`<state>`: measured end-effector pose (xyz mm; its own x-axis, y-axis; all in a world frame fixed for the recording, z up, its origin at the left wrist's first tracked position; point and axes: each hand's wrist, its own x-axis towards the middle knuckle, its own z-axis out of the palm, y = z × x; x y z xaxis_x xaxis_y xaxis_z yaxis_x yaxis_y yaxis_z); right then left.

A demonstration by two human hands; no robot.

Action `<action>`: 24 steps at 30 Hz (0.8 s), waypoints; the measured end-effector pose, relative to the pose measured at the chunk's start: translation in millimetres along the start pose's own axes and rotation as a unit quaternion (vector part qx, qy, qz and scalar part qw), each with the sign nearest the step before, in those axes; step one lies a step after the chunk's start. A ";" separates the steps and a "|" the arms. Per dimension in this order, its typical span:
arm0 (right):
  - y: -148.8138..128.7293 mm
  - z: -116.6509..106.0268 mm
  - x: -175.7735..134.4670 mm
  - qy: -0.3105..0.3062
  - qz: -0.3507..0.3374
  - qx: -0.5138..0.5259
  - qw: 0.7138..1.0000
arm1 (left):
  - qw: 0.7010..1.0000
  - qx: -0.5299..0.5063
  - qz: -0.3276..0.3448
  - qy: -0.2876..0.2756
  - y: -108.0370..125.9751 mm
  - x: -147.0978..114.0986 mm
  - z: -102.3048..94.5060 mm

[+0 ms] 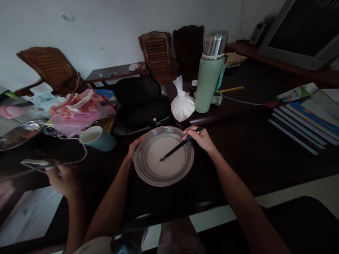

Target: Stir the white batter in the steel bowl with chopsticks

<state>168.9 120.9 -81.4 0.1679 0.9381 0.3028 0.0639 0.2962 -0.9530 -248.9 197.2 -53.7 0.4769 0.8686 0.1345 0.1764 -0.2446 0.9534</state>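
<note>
A round metal bowl (138, 169) sits on the dark table with a pale, milky mixture (169, 165) inside. My left hand (135, 145) grips the bowl's left rim; some of its fingers are hidden behind the side. Black chopsticks (178, 146) slant down into the mixture, their tips at its surface. Around their upper end my right hand (200, 138) is closed, with its fingers near the bowl's right rim. Just behind the bowl stands a knotted clear plastic bag (182, 106) of white powder.
A tall green thermos (209, 83) stands behind the bowl, with stacked books (304, 123) farther right. Leftward are a paper cup (98, 139), an open black case (141, 106) and raw meat (82, 102) on pink plastic. Another person's hand (62, 180) holds a thin object at left.
</note>
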 end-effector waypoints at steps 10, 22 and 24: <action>1.8 -16.6 1.7 0.112 0.006 -0.012 0.994 | 0.998 -0.034 0.044 0.006 -6.1 2.4 -11.2; 2.7 -10.2 3.5 0.102 -0.011 -0.038 0.994 | 0.999 -0.033 0.022 -0.002 2.4 4.8 -8.5; 1.1 -16.0 3.1 0.122 0.005 -0.038 0.992 | 0.999 -0.036 0.022 -0.001 2.4 3.2 -5.4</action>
<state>185.2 121.3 -81.3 0.4020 0.8669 0.2947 0.1323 0.2635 -0.9555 -251.6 201.7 -49.5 0.4839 0.8572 0.1759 0.0940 -0.2508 0.9635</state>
